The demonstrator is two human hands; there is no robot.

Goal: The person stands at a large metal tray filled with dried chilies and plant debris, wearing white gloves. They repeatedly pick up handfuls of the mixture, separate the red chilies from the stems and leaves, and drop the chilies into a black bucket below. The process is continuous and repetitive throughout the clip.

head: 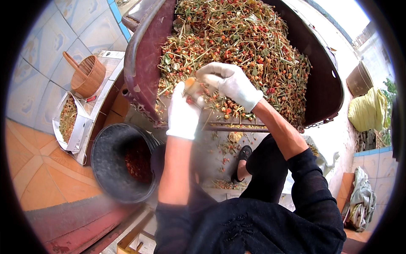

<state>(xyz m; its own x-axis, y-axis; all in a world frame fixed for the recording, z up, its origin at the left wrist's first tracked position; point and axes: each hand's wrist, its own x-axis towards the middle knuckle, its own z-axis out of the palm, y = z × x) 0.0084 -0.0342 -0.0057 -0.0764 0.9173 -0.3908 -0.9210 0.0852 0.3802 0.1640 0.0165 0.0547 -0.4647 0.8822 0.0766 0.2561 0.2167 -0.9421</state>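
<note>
A big heap of dried plant stems with small red and orange fruits or pods (234, 44) fills a dark red metal cart bed (146, 63) before me. Both my hands wear white gloves and meet over the heap's near edge. My left hand (185, 109) has its fingers curled round a small bunch of plant bits (190, 87), partly blurred, with something orange at the thumb. My right hand (233, 82) is beside it, thumb and fingers bent close together; whether it pinches a piece is hidden by blur.
A black bucket (104, 165) with dark red contents (138, 160) stands at my left. Beyond it, a wicker basket (88, 76) and an open white bag of plant bits (68, 119) rest by a tiled ledge. Right of the cart are a brown bucket (360, 79) and yellow sack (368, 109).
</note>
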